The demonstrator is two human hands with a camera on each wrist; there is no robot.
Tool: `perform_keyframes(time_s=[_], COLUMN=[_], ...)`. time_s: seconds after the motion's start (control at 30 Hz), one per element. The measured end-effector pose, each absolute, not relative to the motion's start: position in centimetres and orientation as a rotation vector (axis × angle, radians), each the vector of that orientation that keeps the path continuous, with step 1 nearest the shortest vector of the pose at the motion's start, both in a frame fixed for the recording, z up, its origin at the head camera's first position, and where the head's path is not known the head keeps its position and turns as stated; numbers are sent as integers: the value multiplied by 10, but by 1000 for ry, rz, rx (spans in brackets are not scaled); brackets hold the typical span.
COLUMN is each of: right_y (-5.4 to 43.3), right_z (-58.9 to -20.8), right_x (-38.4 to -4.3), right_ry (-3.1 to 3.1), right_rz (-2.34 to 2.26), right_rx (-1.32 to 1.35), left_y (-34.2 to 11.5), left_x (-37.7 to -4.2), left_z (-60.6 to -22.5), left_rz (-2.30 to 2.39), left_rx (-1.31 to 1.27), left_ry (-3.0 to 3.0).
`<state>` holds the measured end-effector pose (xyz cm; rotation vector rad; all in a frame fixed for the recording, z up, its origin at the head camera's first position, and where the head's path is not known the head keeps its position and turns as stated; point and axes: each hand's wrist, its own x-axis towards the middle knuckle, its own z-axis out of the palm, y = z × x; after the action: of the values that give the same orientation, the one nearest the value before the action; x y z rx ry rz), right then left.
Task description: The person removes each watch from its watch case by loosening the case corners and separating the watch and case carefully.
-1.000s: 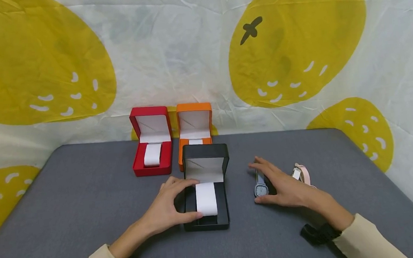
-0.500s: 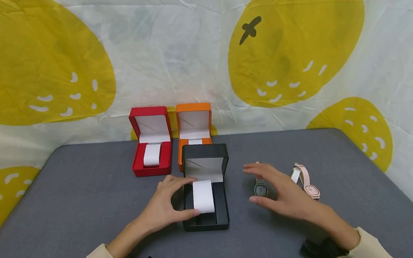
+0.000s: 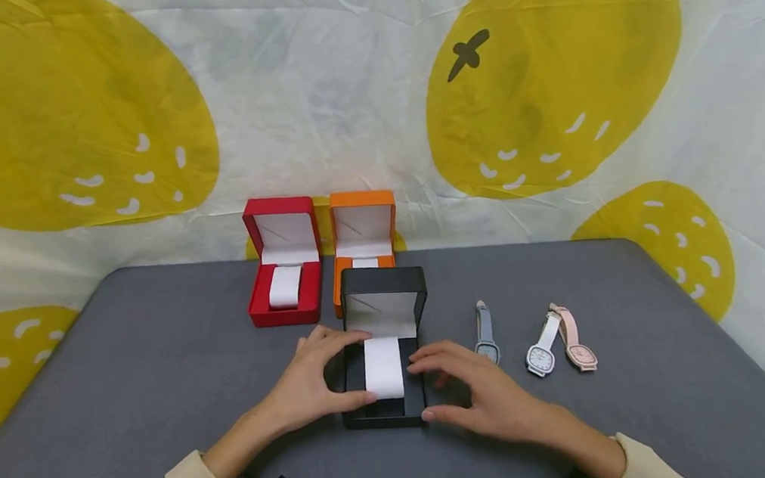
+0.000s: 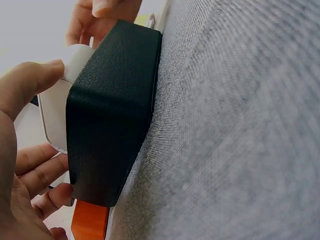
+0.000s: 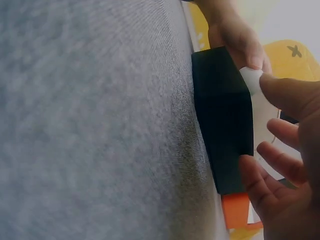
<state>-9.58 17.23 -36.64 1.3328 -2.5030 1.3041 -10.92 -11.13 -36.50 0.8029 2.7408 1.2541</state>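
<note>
The black watch box (image 3: 386,422) stands with its lid up in front of me. My left hand (image 3: 306,378) pinches the white watch cushion (image 3: 383,368) between thumb and fingers, inside the box. At the box's right side is my right hand (image 3: 473,387), fingers loosely bent and spread. Its index fingertip reaches over the box's right part and its thumb is by the front right corner; whether they touch cannot be made out. A blue-strapped watch (image 3: 484,329) lies just beyond the right hand, its dial partly hidden. In the left wrist view, the left thumb (image 4: 42,77) lies on the cushion.
Behind the black box stand a red watch box (image 3: 287,317) and an orange watch box (image 3: 360,198), lids up, each with a white cushion. A white watch (image 3: 541,358) and a pink watch (image 3: 580,354) lie to the right on the grey table (image 3: 163,380).
My right hand has left the blue watch and moved left to the black box. The cushion in my left hand rose slightly, then came back down. The watches on the right are now uncovered.
</note>
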Motion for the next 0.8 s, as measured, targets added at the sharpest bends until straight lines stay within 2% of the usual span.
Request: perform_keyframes(time_s=[0.8], right_y=[170], right_z=[-375], right_x=[-95], right_ry=[-2519], right_rz=[1366], right_rx=[1301], left_y=[-108], left_x=[-111], left_z=[-364], left_rz=[1164], left_rx=[891], left_ry=[2757])
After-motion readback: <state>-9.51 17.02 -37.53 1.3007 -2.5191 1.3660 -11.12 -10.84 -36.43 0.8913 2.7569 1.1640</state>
